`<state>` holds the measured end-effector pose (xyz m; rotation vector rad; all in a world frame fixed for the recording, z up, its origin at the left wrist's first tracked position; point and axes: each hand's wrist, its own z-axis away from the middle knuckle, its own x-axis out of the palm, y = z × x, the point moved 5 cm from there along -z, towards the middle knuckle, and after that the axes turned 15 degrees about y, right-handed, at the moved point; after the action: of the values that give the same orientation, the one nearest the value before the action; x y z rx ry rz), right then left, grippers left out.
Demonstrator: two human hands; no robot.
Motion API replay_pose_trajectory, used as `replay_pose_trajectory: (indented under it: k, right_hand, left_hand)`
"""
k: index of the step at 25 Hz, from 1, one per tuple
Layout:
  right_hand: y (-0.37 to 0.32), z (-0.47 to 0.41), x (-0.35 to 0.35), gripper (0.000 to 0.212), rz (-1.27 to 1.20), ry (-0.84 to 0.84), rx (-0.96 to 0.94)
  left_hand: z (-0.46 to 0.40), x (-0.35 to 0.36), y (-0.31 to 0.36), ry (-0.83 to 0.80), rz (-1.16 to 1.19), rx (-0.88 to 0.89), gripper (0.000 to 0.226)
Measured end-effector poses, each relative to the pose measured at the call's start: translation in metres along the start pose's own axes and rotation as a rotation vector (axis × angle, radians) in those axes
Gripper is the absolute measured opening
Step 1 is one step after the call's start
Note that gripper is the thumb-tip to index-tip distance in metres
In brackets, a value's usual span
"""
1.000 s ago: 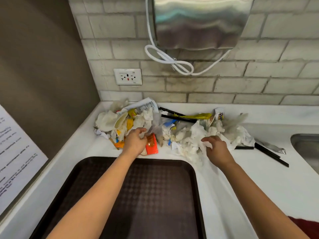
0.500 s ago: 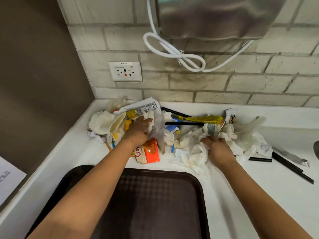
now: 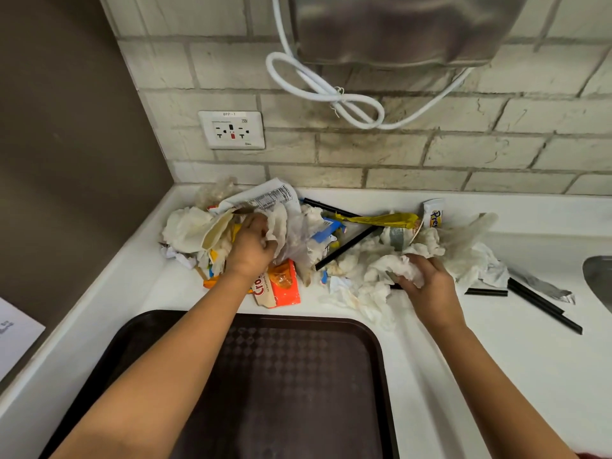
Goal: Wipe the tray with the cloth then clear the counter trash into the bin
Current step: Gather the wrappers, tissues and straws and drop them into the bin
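Trash (image 3: 331, 246) lies heaped along the back of the white counter (image 3: 530, 342), against the brick wall, with the dark brown tray (image 3: 298, 376) just in front of it and bare. The left hand (image 3: 250, 250) has its fingers curled into crumpled white napkins (image 3: 278, 226) at the left of the heap, gripping a bunch. The right hand (image 3: 427, 283) grips a wad of tissue (image 3: 394, 270) at the middle right. No bin or cloth shows in this view.

The step in hand appears to be gathering the trash for the bin. To do it well, each hand should probably close on the soft paper as a wrapper, pulling small bits inward so they ride inside the bundle. The orange snack packet (image 3: 280, 286) by the left wrist and the black straws (image 3: 543, 306) lying apart to the right would likely slip out of a loose handful. They may need a second pass. Drawing both handfuls together toward the tray edge before lifting should keep scraps from falling behind.
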<state>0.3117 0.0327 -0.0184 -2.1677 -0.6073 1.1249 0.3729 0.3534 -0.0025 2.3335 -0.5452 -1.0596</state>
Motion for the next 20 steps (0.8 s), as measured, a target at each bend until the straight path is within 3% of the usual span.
replay_pose_trajectory:
  k: [3, 9, 13, 15, 20]
  right_hand:
    - [0.005, 0.011, 0.002, 0.041, 0.003, -0.045, 0.028]
    - [0.013, 0.027, 0.008, 0.041, -0.014, -0.062, 0.066]
    - [0.018, 0.031, 0.007, 0.041, -0.024, -0.046, 0.08]
    - [0.021, 0.032, 0.006, 0.042, -0.017, -0.053, 0.091]
    - [0.014, 0.033, 0.002, 0.04, -0.037, -0.009, 0.059]
  left_hand:
    - [0.002, -0.007, -0.006, 0.077, 0.113, -0.154, 0.032]
    - [0.018, 0.008, -0.018, -0.205, -0.106, -0.235, 0.053]
    - [0.01, -0.003, -0.022, -0.106, -0.167, -0.277, 0.02]
    - [0.002, -0.015, -0.018, 0.012, -0.166, -0.28, 0.02]
    - [-0.007, -0.043, -0.013, 0.234, 0.196, -0.548, 0.018]
